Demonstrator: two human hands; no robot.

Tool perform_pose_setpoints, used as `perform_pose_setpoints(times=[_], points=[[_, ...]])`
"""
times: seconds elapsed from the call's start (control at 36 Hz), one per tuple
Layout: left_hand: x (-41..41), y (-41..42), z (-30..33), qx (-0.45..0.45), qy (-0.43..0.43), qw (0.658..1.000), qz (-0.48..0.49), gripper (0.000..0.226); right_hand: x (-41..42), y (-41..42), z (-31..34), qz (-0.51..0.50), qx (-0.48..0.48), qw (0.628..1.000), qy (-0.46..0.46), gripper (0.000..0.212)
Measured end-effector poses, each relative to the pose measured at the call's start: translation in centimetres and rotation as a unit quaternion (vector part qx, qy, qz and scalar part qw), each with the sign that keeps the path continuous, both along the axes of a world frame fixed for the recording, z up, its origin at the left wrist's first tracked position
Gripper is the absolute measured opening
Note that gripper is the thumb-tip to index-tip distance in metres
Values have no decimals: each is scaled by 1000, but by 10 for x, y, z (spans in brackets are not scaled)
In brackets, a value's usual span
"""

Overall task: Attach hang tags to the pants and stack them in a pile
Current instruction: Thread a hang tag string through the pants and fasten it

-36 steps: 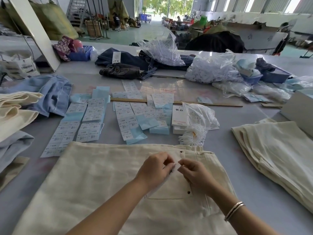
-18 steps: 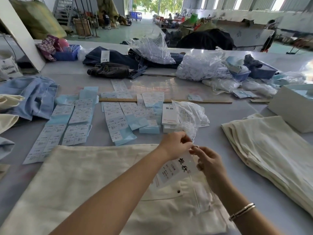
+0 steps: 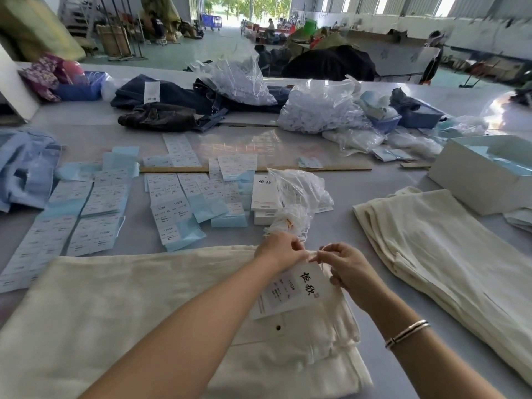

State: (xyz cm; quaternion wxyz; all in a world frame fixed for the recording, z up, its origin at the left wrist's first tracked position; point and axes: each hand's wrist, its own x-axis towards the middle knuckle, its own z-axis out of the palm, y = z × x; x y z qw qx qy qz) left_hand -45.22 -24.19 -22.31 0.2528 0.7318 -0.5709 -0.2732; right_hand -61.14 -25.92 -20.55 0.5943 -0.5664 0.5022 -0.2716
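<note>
Cream pants [image 3: 121,306] lie flat on the grey table in front of me, waistband towards the right. A white hang tag [image 3: 296,289] with black characters and a size sticker hangs over the waistband. My left hand [image 3: 280,249] and my right hand [image 3: 345,266] meet at the tag's top edge, fingers pinched on its string at the waistband. A pile of folded cream pants [image 3: 449,266] lies to the right. A stack of white hang tags [image 3: 263,194] and a plastic bag of strings [image 3: 299,197] sit just beyond my hands.
Sheets of size stickers on blue backing [image 3: 95,203] cover the table's left middle, with a wooden ruler [image 3: 331,169] behind them. A white box [image 3: 483,174] stands at the right. Dark jeans [image 3: 161,116], plastic bags [image 3: 319,110] and blue baskets [image 3: 417,113] lie farther back. Light blue garments [image 3: 26,168] are at the left.
My hands rose from the back pocket area to the waistband edge, and the hang tag came into full view below them. The camera tilted up slightly.
</note>
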Motion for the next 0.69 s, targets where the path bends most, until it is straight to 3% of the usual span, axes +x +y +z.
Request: perform_pose_setpoints(times=[0.11,0.17,0.22,0.31,0.42,0.53,0.69], points=[[0,-3,4,44,167,984,47,7,9,-3,-5,8,-57,996,65,10],[0,-2,11,96,288,950,76,7,13,-4,-7,14,-89,991,96,12],[5,1,21,159,345,921,93,7,18,-5,-9,32,-138,976,164,14],[13,4,29,204,377,898,101,10,24,-5,-9,63,-177,949,253,15],[17,8,29,206,395,891,87,12,31,-6,-8,60,-161,941,290,24],[20,12,26,177,401,897,56,21,35,-9,-10,27,-150,953,261,33],[27,21,23,111,346,932,4,19,33,1,-23,-10,-139,978,155,25]])
